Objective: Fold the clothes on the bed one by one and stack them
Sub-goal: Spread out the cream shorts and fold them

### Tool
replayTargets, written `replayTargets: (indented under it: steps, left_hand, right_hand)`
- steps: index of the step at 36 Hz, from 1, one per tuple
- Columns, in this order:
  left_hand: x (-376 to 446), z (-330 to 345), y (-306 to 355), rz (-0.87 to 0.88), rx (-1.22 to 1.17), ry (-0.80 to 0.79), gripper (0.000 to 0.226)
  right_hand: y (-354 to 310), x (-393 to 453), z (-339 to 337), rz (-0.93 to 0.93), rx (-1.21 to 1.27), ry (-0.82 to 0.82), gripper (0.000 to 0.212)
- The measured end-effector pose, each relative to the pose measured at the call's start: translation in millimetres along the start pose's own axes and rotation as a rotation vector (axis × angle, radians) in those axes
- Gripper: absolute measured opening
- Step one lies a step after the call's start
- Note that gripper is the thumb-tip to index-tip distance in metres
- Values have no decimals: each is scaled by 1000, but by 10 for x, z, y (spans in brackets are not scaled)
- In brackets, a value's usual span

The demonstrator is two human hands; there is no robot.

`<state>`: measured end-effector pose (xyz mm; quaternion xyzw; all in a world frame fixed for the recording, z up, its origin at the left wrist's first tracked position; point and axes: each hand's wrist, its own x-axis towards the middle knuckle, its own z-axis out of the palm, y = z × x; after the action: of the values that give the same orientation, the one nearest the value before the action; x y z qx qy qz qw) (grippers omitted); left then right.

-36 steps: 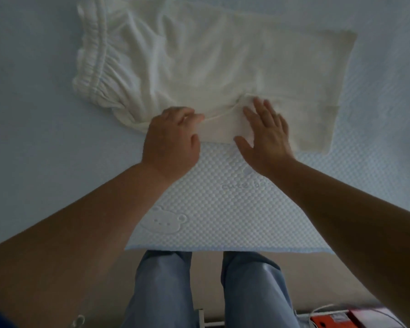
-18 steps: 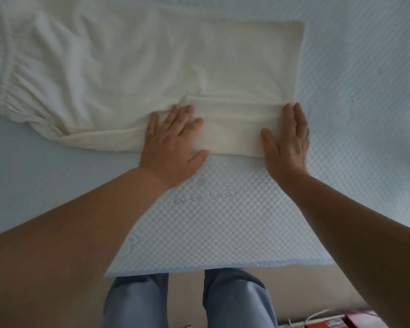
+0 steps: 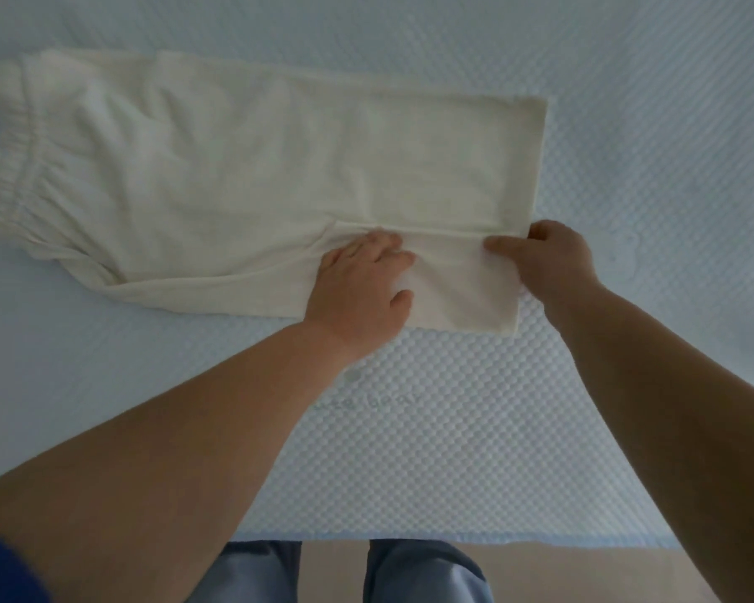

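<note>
Seen from above, cream trousers (image 3: 253, 176) lie flat across a pale blue quilted bed (image 3: 671, 124), the gathered waistband far out beyond the left hand and the leg hems just under the right. The left hand (image 3: 360, 289) rests on the nearer leg with fingers bent, bunching a small ridge of cloth ahead of its fingertips; whether it truly pinches that ridge or only presses on it cannot be told. The right hand (image 3: 549, 258) pinches the hem corner, thumb lying on top of the fabric and fingers curled round the edge. Between the two hands the cloth is puckered rather than smooth. The likely step is straightening the nearer leg before folding. The risks seem these: if the right hand pulls the hem while the left pins the cloth, the pucker may set into a crease that the fold locks in; if the left hand lets go too soon, the upper layer may slide off the lower and the legs lose alignment; lifting only one corner could let the hem sag and twist.
</note>
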<state>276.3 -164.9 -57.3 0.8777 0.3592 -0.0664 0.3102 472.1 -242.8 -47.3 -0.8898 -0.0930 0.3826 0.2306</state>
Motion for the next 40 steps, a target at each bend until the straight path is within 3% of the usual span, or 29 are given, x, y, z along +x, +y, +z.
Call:
replayTargets:
  steps: [4, 9, 12, 15, 18, 22, 27, 29, 31, 35, 40]
  left_hand:
    - [159, -184, 39, -100, -209, -17, 48]
    - [303, -366, 13, -261, -440, -62, 26]
    - [381, -498, 19, -373, -665, -96, 38]
    - [403, -692, -45, -580, -1170, -166, 43]
    - [332, -852, -306, -680, -1566, -195, 53]
    - [186, -988, -758, -735, -1739, -136, 72]
    - [30, -1024, -1100, -772, -1722, -103, 56]
    - [24, -1023, -1131, -801, -1618, -67, 47]
    - [51, -984, -1112, -801, -1269, -9, 43]
    - [99, -812, -970, -568, -581, 132, 42]
    - [59, -795, -936, -445, -410, 379, 19]
  right_hand:
    - [-88, -141, 24, -139, -13, 24, 16]
    - [-415, -317, 72, -242, 5, -61, 44]
    - [-675, -445, 149, -294, 8, -113, 59]
    - [-933, -580, 327, -315, 10, -201, 64]
    - [-1146, -743, 637, -376, -59, -224, 67]
    - [-1321, -939, 1168, -439, -105, -243, 70]
    - [-1326, -1106, 1692, -445, -159, -398, 76]
    - [-1254, -1192, 1742, -477, -173, -371, 68]
    - [-1123, -1263, 1704, -572, -181, -232, 53]
    - [-797, -1310, 1559, -670, -284, 31, 40]
    - [-526, -1363, 1510, -706, -365, -6, 52]
